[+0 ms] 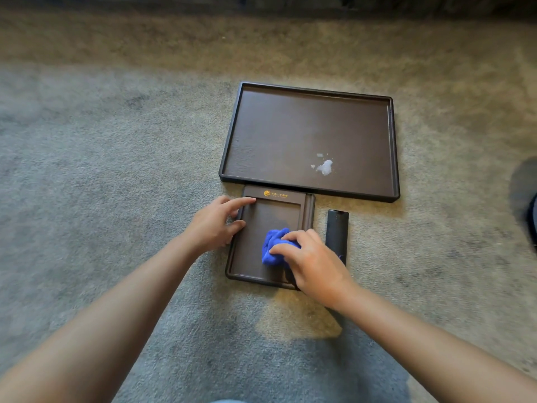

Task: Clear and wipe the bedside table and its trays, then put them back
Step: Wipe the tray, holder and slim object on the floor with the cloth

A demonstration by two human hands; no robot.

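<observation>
A small dark brown tray (250, 251) with a gold logo at its far end lies on the carpet. My left hand (216, 225) grips its left rim, thumb and fingers curled over the edge. My right hand (311, 260) holds a bunched blue cloth (273, 247) and presses it onto the tray's floor. Just beyond lies a large dark brown tray (276, 135) with a white blob of foam (325, 166) near its front right. A dark remote control (337, 228) lies to the right of the small tray, partly under my right hand.
Everything sits on a grey-beige carpet (116, 170). A dark object (531, 219) pokes in at the right edge. Dark furniture runs along the top of the view.
</observation>
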